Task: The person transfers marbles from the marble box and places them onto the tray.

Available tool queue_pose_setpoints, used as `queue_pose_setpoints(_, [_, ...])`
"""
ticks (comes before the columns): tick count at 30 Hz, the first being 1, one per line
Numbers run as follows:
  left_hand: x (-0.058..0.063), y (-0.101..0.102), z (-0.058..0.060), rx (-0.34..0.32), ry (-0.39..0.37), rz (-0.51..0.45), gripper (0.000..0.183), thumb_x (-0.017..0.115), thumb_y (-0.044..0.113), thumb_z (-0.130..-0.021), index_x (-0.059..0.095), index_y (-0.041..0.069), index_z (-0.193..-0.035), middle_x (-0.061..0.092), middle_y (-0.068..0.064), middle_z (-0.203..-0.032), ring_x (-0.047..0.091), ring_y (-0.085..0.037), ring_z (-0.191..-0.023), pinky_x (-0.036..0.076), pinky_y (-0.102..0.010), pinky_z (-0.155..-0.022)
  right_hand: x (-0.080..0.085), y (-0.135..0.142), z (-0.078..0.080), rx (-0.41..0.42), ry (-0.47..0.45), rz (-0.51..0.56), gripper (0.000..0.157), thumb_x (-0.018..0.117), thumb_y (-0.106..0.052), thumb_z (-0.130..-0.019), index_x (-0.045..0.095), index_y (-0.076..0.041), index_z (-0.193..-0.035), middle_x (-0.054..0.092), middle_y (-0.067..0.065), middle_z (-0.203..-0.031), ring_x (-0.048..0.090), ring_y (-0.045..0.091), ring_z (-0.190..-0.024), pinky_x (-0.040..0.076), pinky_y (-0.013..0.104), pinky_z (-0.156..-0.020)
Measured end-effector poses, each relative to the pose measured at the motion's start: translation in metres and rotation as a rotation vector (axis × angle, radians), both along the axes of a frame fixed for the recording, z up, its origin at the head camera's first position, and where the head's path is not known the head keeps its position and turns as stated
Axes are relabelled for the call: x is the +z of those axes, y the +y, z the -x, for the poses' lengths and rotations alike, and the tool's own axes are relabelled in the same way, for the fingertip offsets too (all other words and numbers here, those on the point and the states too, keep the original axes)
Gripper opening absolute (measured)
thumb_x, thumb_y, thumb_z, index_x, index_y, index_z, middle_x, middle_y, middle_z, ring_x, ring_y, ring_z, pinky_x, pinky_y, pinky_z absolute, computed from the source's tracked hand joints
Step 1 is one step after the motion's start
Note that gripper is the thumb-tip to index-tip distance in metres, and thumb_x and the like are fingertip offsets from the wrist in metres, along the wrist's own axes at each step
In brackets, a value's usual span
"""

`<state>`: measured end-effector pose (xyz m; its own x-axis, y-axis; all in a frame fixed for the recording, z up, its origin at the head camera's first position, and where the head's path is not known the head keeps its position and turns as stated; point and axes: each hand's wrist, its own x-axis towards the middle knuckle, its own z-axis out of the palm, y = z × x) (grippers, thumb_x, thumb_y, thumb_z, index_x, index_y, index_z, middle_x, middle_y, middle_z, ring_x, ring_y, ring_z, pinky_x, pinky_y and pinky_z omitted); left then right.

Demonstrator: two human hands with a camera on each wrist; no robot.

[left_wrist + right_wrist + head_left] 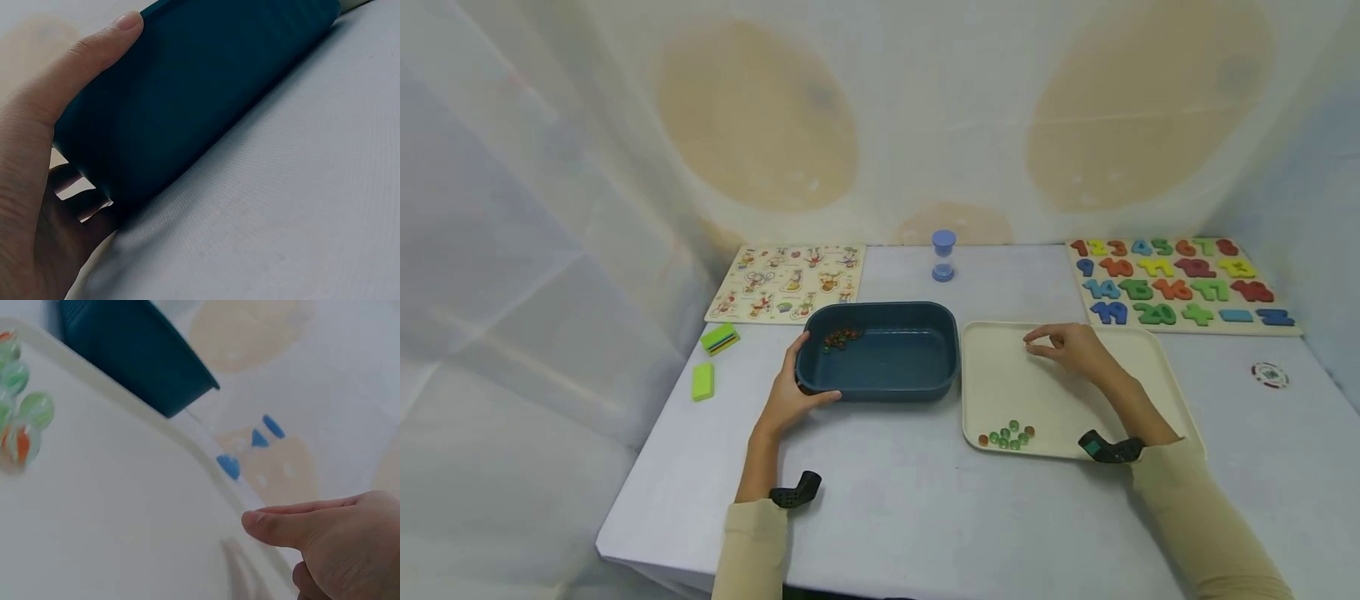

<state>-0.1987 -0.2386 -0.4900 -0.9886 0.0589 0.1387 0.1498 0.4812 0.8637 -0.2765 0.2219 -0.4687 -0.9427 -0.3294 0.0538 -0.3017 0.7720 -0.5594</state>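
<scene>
The left hand [790,396] grips the left end of a dark blue tub [880,394], thumb against the near wall. The right hand [1075,352] is above a cream tray [1097,404], thumb and forefinger close together; whether they pinch anything cannot be told. Green and orange marbles [1014,426] lie in the tray's near left corner. Beyond, an hourglass [943,242] stands on the surface [880,483].

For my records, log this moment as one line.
Left hand: holds teal bin | right hand: over cream tray, grasp unclear | marbles: in bin, on tray
</scene>
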Motion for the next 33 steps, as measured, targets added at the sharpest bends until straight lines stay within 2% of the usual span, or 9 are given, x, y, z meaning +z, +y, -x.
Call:
queue_pose_setpoints(5, [-0.001,0.001,0.0,0.007,-0.006,-0.005,0.105,0.082,0.036,-0.06,0.014,0.038,-0.141,0.019,0.002,-0.148,0.018,-0.025,-0.135,0.021,-0.056,-0.102,-0.012,0.011,-0.003,-0.004,0.03,0.013,0.027,0.065,-0.028,-0.082,0.068,-0.012,-0.103,0.038,0.0,-0.058,0.032,0.014,-0.054,0.026,0.025,-0.047])
queue_pose_setpoints(8, [-0.001,0.002,0.0,0.007,-0.011,-0.007,0.105,0.082,0.036,-0.06,0.014,0.039,-0.14,0.019,0.003,-0.148,0.018,-0.026,-0.135,0.021,-0.056,-0.102,-0.003,0.007,-0.002,0.002,0.109,0.07,0.031,0.066,-0.032,-0.08,0.068,-0.012,-0.104,0.035,-0.001,-0.054,0.029,0.011,-0.049,0.025,0.024,-0.043])
queue_pose_setpoints(10, [-0.001,0.003,0.0,0.007,-0.012,-0.009,0.105,0.082,0.036,-0.06,0.015,0.039,-0.14,0.018,0.003,-0.148,0.018,-0.026,-0.135,0.021,-0.056,-0.102,0.01,-0.003,0.001,0.018,0.165,0.129,0.033,0.066,-0.034,-0.08,0.068,-0.012,-0.104,0.034,-0.001,-0.052,0.027,0.011,-0.046,0.025,0.025,-0.04])
queue_pose_setpoints(15, [-0.001,0.003,0.0,0.013,-0.016,-0.008,0.105,0.082,0.037,-0.06,0.015,0.038,-0.14,0.018,0.002,-0.148,0.018,-0.026,-0.135,0.02,-0.056,-0.102,0.052,-0.056,0.014,0.108,0.244,0.261,0.031,0.066,-0.034,-0.08,0.068,-0.014,-0.104,0.033,0.0,-0.05,0.027,0.012,-0.045,0.024,0.027,-0.042])
queue_pose_setpoints(19, [0.0,0.001,0.0,0.013,-0.023,-0.01,0.105,0.082,0.034,-0.061,0.014,0.038,-0.141,0.018,0.002,-0.148,0.018,-0.025,-0.135,0.021,-0.055,-0.103,0.07,-0.12,0.027,0.244,0.257,0.277,0.028,0.068,-0.029,-0.079,0.068,-0.015,-0.103,0.03,-0.001,-0.048,0.024,0.013,-0.044,0.023,0.027,-0.044])
queue_pose_setpoints(22, [0.003,0.0,-0.001,0.011,-0.041,-0.021,0.105,0.082,0.029,-0.062,0.014,0.037,-0.141,0.018,0.002,-0.148,0.018,-0.024,-0.135,0.02,-0.054,-0.104,0.069,-0.165,0.037,0.341,0.224,0.242,0.028,0.067,-0.028,-0.079,0.068,-0.015,-0.104,0.028,-0.003,-0.046,0.022,0.012,-0.043,0.023,0.026,-0.045])
queue_pose_setpoints(26, [0.016,0.005,-0.006,-0.007,-0.054,-0.031,0.103,0.081,0.021,-0.065,0.014,0.028,-0.143,0.017,-0.004,-0.148,0.017,-0.029,-0.135,0.019,-0.056,-0.103,0.053,-0.209,0.05,0.404,0.113,0.165,0.03,0.066,-0.027,-0.081,0.067,-0.014,-0.107,0.03,-0.004,-0.043,0.023,0.01,-0.04,0.025,0.023,-0.044])
queue_pose_setpoints(30, [0.027,0.012,-0.012,-0.02,-0.039,-0.024,0.1,0.078,0.017,-0.067,0.013,0.021,-0.144,0.017,-0.008,-0.148,0.017,-0.031,-0.134,0.02,-0.056,-0.103,0.033,-0.231,0.06,0.421,0.041,0.051,0.03,0.066,-0.024,-0.081,0.066,-0.014,-0.109,0.037,-0.002,-0.044,0.026,0.008,-0.039,0.026,0.021,-0.043])
queue_pose_setpoints(33, [0.028,0.013,-0.014,-0.025,-0.033,-0.023,0.1,0.078,0.018,-0.068,0.013,0.021,-0.143,0.016,-0.007,-0.148,0.017,-0.03,-0.134,0.02,-0.055,-0.103,0.021,-0.24,0.063,0.425,0.028,-0.017,0.029,0.066,-0.024,-0.081,0.066,-0.015,-0.108,0.054,0.002,-0.054,0.03,0.007,-0.04,0.028,0.02,-0.043])
